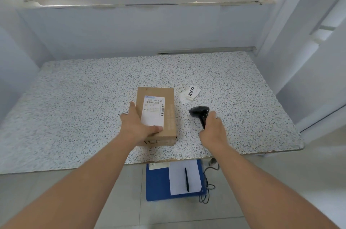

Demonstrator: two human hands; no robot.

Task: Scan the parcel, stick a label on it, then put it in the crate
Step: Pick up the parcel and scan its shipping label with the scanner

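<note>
A brown cardboard parcel (168, 114) with a white shipping label on top lies on the speckled table (74, 107), near its front edge. My left hand (136, 125) grips the parcel's near left corner, thumb across the top. My right hand (213, 129) is closed around the handle of a black barcode scanner (198, 111), whose head rests on the table just right of the parcel. A small pile of white labels (190, 93) with black characters lies behind the scanner. A blue crate (158, 183) stands on the floor under the table's front edge.
In the crate lie a white sheet (184, 178) and a black pen (186, 180). A black cable (206, 189) coils on the floor beside the crate. White walls close in the table at the back and on both sides.
</note>
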